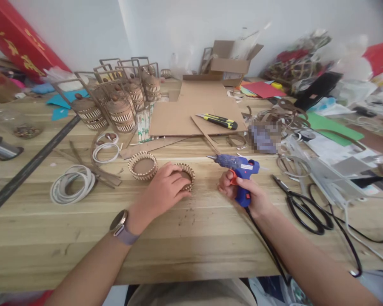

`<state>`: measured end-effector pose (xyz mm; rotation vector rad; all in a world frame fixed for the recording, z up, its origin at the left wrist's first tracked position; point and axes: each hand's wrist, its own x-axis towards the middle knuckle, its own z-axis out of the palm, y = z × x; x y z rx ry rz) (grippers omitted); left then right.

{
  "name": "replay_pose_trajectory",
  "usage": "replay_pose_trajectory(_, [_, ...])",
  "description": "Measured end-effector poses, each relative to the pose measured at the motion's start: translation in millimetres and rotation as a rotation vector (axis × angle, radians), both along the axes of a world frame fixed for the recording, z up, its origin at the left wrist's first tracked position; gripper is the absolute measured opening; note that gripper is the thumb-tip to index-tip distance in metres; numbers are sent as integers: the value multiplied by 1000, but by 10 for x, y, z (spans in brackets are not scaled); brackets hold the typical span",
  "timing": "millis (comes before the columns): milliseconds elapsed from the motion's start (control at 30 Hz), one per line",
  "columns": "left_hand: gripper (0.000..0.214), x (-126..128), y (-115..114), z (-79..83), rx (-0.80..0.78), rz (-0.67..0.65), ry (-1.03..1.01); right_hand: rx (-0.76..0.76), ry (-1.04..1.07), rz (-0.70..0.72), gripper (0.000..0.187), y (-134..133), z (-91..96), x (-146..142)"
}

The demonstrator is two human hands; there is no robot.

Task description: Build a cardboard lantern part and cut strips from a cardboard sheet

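Observation:
My right hand is wrapped round the handle of a blue hot glue gun, a finger at its orange trigger. The gun's nozzle points left, above the table and apart from the baskets. My left hand grips a small round woven basket with a brown base, its fingers reaching over the rim and hiding the basket's left part. Just left of that hand stands a second small round basket of the same kind. Dark crumbs lie on the wood near the held basket.
Lidded woven baskets with tall handles stand at the back left. A cardboard sheet carries a utility knife. Black scissors lie right of the gun, whose black cord runs off the front edge. Coiled white strip lies left.

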<state>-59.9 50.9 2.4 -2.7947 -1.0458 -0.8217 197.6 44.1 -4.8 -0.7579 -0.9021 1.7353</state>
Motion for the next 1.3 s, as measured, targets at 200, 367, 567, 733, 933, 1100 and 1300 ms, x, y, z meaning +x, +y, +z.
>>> replay_pose_trajectory(200, [27,-11,-49,77,-150,37,165,-23,14,41,23,-5,-67,0])
replay_pose_trajectory(367, [13,-11,-21,75,-228,12,155,16,52,125,25,-21,-117,21])
replay_pose_trajectory(567, [9,15,-20,14,-272,44,90,82,43,135,26,-1,-135,42])
replay_pose_trajectory(733, [20,129,-55,-107,-258,93,-19,59,-23,126,28,-3,-169,69])
replay_pose_trajectory(933, [16,166,-30,-164,-244,115,-93,20,-184,101,29,-33,-135,70])
replay_pose_trajectory(1100, [13,102,1,-88,-303,72,3,28,-313,91,34,-63,-27,-7])
replay_pose_trajectory(1300, [5,102,34,-58,-320,114,87,110,-559,124,43,-92,69,137])
